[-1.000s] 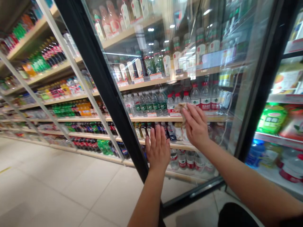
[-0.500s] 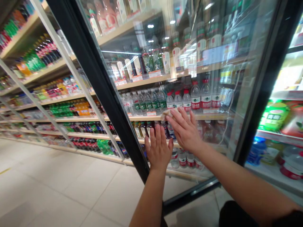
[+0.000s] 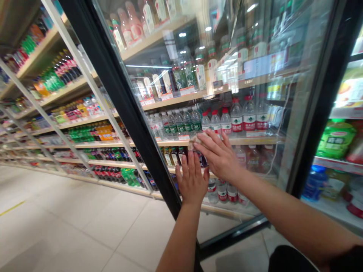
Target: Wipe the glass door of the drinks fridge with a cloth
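Note:
A glass door (image 3: 227, 226) in a black frame stands swung open before me. My right hand (image 3: 220, 155) presses a pale, crumpled cloth (image 3: 193, 141) against the glass, its fingers over the cloth, most of which the hand hides. Lower and to the left, my left hand (image 3: 193, 182) lies flat on the same pane with its fingers stretched out and nothing in it. Its fingertips are just beneath the cloth. Seen through the pane, water bottles with red caps (image 3: 237, 115) and clear bottles with green labels (image 3: 187, 121) line a shelf.
The door's black frame (image 3: 124, 102) slants down on the left. Shelves of drinks (image 3: 82, 132) run along the aisle behind it. At the right, the cooler's interior holds a green jug (image 3: 336, 139) and a blue container (image 3: 314, 183). Pale floor tiles (image 3: 85, 219) lie below.
My right hand and the cloth have slid slightly left and down relative to the bottles behind the glass, closer to the left hand's fingertips. The whole view has shifted a little.

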Action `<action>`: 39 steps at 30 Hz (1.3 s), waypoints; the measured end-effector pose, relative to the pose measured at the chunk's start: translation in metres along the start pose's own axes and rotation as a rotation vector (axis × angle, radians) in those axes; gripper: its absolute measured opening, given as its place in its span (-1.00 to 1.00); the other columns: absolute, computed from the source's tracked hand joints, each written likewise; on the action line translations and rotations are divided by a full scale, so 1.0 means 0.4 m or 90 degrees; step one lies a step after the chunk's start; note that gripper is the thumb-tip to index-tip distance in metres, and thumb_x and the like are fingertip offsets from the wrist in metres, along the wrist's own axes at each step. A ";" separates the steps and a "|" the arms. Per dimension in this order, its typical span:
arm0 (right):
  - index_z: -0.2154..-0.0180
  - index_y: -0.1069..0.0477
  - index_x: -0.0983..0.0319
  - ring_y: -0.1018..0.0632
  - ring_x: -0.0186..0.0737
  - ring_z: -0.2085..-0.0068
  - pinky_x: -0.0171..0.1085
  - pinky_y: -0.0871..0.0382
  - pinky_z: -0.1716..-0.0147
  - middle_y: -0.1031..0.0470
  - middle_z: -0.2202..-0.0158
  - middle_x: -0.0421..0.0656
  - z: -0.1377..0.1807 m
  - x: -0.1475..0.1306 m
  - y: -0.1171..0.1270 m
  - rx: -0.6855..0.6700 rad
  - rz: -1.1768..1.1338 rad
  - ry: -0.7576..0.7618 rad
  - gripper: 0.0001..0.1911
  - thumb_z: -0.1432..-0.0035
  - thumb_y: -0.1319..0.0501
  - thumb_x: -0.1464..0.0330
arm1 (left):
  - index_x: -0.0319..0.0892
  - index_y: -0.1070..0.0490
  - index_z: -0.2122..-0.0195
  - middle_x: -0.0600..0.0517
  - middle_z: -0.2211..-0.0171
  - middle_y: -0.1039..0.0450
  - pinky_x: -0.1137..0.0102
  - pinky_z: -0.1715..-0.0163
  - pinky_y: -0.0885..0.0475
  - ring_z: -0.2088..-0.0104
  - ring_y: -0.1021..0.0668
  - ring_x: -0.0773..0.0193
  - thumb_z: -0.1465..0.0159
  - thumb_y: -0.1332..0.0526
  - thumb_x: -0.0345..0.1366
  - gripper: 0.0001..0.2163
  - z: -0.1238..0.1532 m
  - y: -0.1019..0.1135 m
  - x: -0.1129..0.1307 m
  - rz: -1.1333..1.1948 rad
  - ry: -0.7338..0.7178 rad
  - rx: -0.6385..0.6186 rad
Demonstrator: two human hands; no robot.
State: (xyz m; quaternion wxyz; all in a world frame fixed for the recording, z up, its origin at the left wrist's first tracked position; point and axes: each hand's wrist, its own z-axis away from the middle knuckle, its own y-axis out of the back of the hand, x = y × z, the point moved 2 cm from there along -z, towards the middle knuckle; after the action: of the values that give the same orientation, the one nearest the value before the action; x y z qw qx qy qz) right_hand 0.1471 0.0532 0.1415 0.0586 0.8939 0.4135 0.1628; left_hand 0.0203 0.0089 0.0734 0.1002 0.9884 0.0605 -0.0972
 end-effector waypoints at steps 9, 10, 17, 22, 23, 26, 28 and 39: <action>-0.40 0.09 0.17 0.04 -0.15 -0.45 -0.01 -0.04 -0.39 -0.17 -0.37 -0.10 -0.003 0.006 -0.003 -0.001 -0.034 0.006 -0.35 -0.34 0.00 0.48 | -0.30 0.10 -0.39 -0.20 -0.31 -0.17 0.08 -0.40 0.16 -0.40 0.01 0.07 -0.36 -0.14 -0.13 -0.32 0.003 0.000 0.001 0.001 0.004 0.005; -0.40 0.09 0.16 0.03 -0.16 -0.44 -0.02 -0.05 -0.39 -0.18 -0.37 -0.11 0.004 0.000 -0.005 -0.028 -0.038 0.029 -0.35 -0.34 0.01 0.47 | -0.29 0.11 -0.40 -0.22 -0.31 -0.17 0.07 -0.40 0.15 -0.40 -0.02 0.06 -0.36 -0.14 -0.13 -0.31 0.004 -0.001 0.000 0.015 0.008 0.000; -0.40 0.13 0.02 0.02 -0.14 -0.44 0.08 -0.02 -0.39 -0.05 -0.42 -0.19 -0.026 0.033 0.010 0.060 -0.013 -0.120 -0.31 -0.33 0.04 0.52 | -0.30 0.12 -0.40 -0.22 -0.30 -0.17 0.06 -0.39 0.15 -0.39 -0.06 0.05 -0.34 -0.16 -0.13 -0.29 0.004 0.001 0.002 -0.020 0.008 -0.016; -0.38 0.02 0.10 -0.04 -0.17 -0.43 0.01 0.00 -0.40 -0.18 -0.37 -0.18 0.002 -0.012 0.012 -0.062 -0.048 0.015 -0.37 -0.33 0.00 0.46 | -0.28 0.13 -0.40 -0.23 -0.29 -0.20 0.06 -0.39 0.15 -0.39 -0.07 0.05 -0.35 -0.15 -0.12 -0.30 0.005 -0.002 -0.001 0.018 0.012 -0.011; -0.37 -0.01 0.10 -0.07 -0.18 -0.42 0.01 0.03 -0.40 -0.20 -0.36 -0.18 0.003 -0.006 0.016 -0.068 -0.036 0.021 -0.39 -0.33 0.00 0.46 | -0.29 0.12 -0.40 -0.24 -0.29 -0.20 0.07 -0.39 0.16 -0.39 -0.06 0.05 -0.34 -0.17 -0.12 -0.29 0.005 -0.002 -0.001 0.021 0.013 -0.011; -0.36 -0.04 0.07 -0.11 -0.14 -0.41 0.07 0.05 -0.39 -0.19 -0.36 -0.17 -0.008 0.047 0.032 0.006 0.015 -0.072 -0.38 -0.32 0.01 0.50 | -0.31 0.10 -0.39 -0.23 -0.30 -0.19 0.09 -0.40 0.18 -0.41 0.01 0.06 -0.32 -0.21 -0.15 -0.27 0.001 0.003 0.001 0.003 0.009 -0.012; -0.37 0.00 0.05 -0.09 -0.09 -0.42 0.12 0.00 -0.37 -0.12 -0.39 -0.15 -0.004 0.081 0.035 0.069 0.024 -0.143 -0.35 -0.32 0.02 0.51 | -0.32 0.09 -0.39 -0.23 -0.30 -0.19 0.09 -0.39 0.18 -0.41 0.03 0.07 -0.31 -0.22 -0.16 -0.27 -0.001 0.006 0.003 -0.006 0.006 -0.015; -0.37 -0.02 0.03 -0.12 -0.13 -0.41 0.08 0.00 -0.37 -0.19 -0.36 -0.14 0.066 0.127 0.041 0.051 0.024 -0.091 -0.37 -0.33 0.03 0.50 | -0.30 0.10 -0.40 -0.21 -0.31 -0.15 0.05 -0.38 0.09 -0.40 0.01 0.03 -0.32 -0.21 -0.14 -0.27 0.000 0.005 0.003 -0.029 -0.003 -0.006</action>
State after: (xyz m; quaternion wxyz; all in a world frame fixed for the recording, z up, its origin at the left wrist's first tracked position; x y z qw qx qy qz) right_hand 0.1988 0.0818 0.1328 0.0490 0.9126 0.3974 0.0831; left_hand 0.0216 0.0072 0.0736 0.1028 0.9860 0.0830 -0.1016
